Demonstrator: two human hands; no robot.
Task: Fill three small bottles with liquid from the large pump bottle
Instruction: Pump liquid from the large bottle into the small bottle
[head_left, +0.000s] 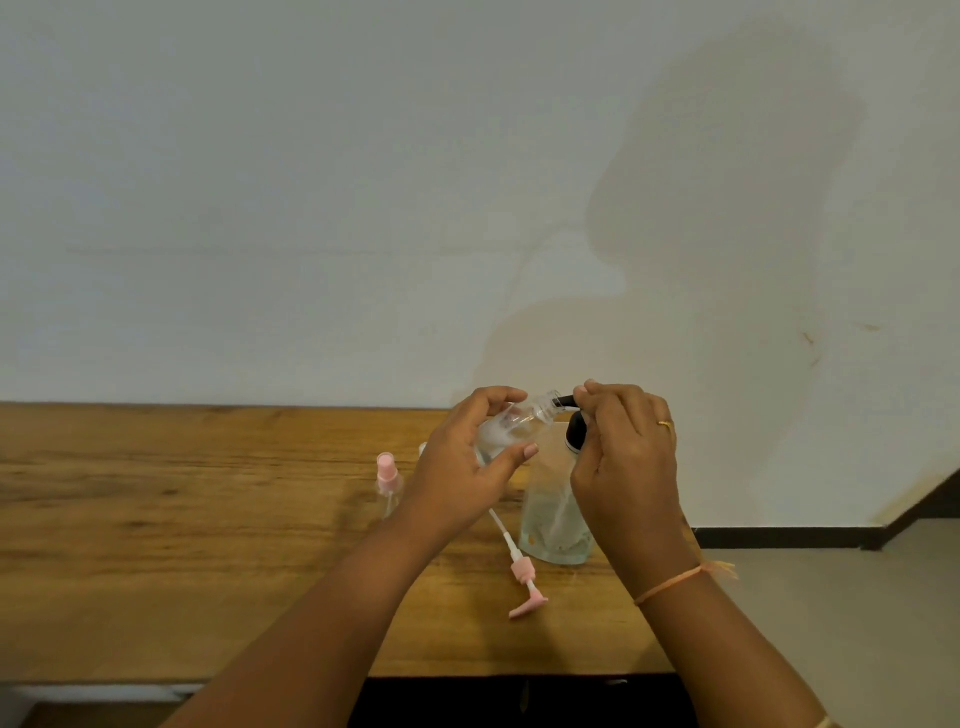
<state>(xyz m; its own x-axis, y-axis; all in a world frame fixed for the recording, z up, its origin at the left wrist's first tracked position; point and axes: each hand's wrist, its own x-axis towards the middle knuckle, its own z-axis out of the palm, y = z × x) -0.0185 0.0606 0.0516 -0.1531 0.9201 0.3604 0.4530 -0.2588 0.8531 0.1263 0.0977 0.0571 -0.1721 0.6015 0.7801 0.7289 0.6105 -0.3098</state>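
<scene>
My left hand (467, 462) grips a small clear bottle (524, 418), tilted with its open mouth toward the black nozzle of the large pump bottle (553, 512). That large clear bottle stands upright on the wooden table (182, 519). My right hand (626, 457) rests on its black pump head (575, 434), fingers curled round the top. A second small bottle with a pink spray cap (388, 480) stands left of my left hand. A pink pump cap with its white tube (522, 569) lies on the table in front of the large bottle.
A white wall rises right behind the table's far edge. The table's right edge runs just past the large bottle, with grey floor (831, 597) and a dark skirting beyond. The near table edge crosses my forearms.
</scene>
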